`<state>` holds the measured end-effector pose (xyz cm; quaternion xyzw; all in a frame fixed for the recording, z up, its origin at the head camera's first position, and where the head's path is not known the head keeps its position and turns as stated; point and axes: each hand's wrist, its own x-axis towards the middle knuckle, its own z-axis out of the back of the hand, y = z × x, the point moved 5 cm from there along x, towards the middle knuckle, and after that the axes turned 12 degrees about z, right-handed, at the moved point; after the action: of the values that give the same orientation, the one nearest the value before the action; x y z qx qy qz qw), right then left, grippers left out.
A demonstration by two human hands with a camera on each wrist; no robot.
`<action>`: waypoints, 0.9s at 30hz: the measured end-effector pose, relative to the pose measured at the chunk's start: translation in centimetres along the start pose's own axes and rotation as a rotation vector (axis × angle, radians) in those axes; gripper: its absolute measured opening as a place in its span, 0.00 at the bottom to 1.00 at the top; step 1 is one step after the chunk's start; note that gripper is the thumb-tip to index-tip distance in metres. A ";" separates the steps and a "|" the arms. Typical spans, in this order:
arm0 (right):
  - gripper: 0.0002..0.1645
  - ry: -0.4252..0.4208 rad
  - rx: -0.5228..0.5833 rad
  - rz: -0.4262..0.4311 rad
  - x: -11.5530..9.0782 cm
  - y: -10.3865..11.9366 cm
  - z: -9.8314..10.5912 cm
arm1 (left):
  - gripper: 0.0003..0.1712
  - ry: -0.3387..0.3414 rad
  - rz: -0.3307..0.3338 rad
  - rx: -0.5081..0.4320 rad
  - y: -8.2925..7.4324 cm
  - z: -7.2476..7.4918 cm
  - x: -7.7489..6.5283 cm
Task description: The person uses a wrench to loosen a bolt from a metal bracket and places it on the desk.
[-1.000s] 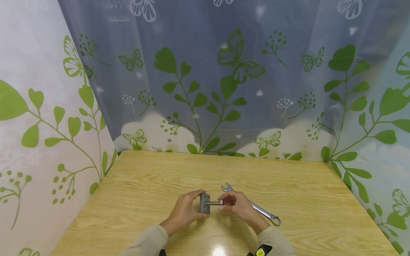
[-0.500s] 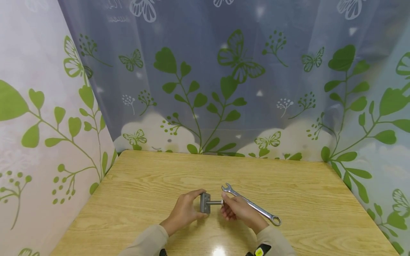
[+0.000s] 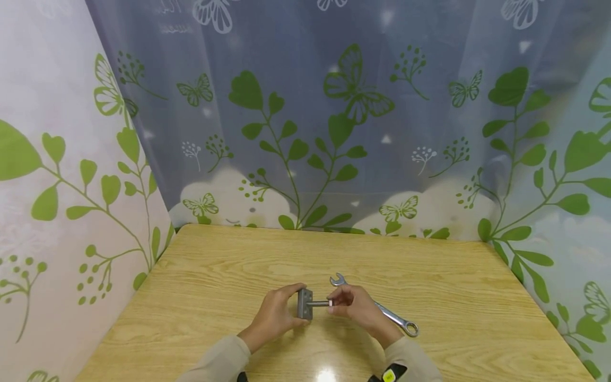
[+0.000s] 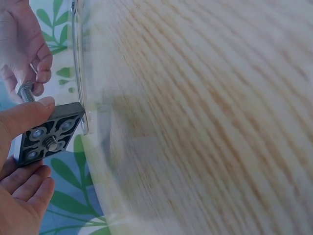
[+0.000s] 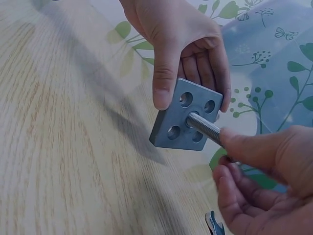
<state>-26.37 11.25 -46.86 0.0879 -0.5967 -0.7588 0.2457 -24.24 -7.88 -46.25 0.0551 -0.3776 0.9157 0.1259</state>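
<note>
My left hand (image 3: 273, 315) holds a square grey metal plate (image 3: 305, 305) by its edges, thumb on one side and fingers on the opposite side. Four round holes show on its face in the right wrist view. A threaded bolt (image 5: 206, 128) stands in the plate's centre, its tip (image 4: 51, 143) showing through the other face in the left wrist view. At the bolt's head end, the thumb and fingers of my right hand (image 3: 361, 312) pinch it. Both hands keep the plate and bolt above the table.
A combination wrench (image 3: 398, 320) lies on the wooden table (image 3: 229, 265), partly behind the right hand. Patterned curtains (image 3: 305, 116) with leaves and butterflies hang along the table's back and sides.
My right thumb and fingers rolled over the bolt's end half a second ago, and have now come back to a pinch like the earlier one. Left hand, plate and wrench stay put.
</note>
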 end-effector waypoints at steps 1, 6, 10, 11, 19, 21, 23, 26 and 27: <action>0.16 -0.007 -0.002 0.015 0.0 0.0 0.1 | 0.42 0.001 0.001 -0.001 0.0 0.0 0.0; 0.18 -0.024 0.004 0.035 0.1 -0.2 0.1 | 0.41 -0.001 0.007 -0.011 0.0 0.1 0.1; 0.17 -0.024 -0.001 0.031 0.1 -0.2 0.1 | 0.41 0.006 0.012 -0.016 -0.1 0.1 0.1; 0.17 -0.024 -0.005 0.028 0.1 -0.2 0.1 | 0.41 0.007 0.013 -0.016 -0.1 0.1 0.1; 0.26 0.028 -0.039 -0.089 0.0 -0.9 -0.3 | 0.42 -0.001 0.009 -0.010 -0.1 0.1 0.1; 0.33 0.036 -0.017 -0.138 -0.1 -1.1 -0.4 | 0.42 -0.005 0.008 -0.011 -0.1 0.1 0.1; 0.39 0.030 0.003 -0.177 -0.1 -1.2 -0.5 | 0.42 -0.009 0.006 -0.010 -0.2 0.1 0.2; 0.42 0.022 0.026 -0.211 -0.1 -1.3 -0.6 | 0.42 -0.009 0.005 -0.008 -0.3 0.1 0.2; 0.42 0.021 0.029 -0.219 -0.1 -1.3 -0.6 | 0.42 -0.008 0.006 -0.007 -0.3 0.1 0.2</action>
<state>-26.31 10.97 -48.27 0.1643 -0.5918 -0.7715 0.1662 -24.33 -7.72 -45.97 0.0572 -0.3813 0.9146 0.1216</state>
